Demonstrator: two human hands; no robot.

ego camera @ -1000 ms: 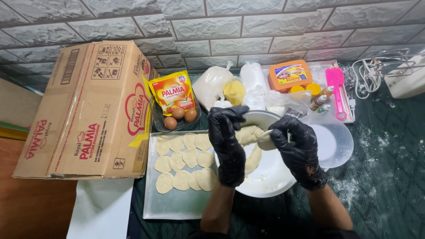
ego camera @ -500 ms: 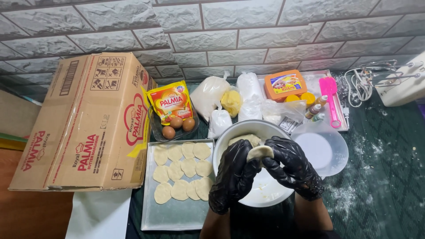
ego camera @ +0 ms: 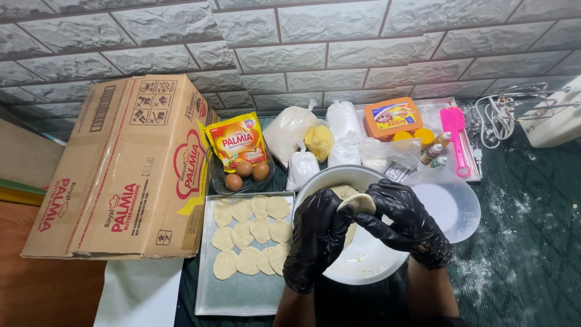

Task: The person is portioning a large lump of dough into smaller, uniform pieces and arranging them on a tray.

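You pinch the dough round [ego camera: 358,203] in both hands' closed fingers [ego camera: 339,215] over the bowl [ego camera: 363,266], seemingly catching crumbs, tray [ego camera: 242,300] alongside.

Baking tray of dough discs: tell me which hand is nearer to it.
Left. The left hand hangs right beside the baking tray, at its right edge. The right hand is farther right, over the white bowl.

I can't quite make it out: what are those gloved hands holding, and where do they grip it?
A small flat round of dough, pinched at its edges between the fingertips of the left hand and right hand, above the white bowl.
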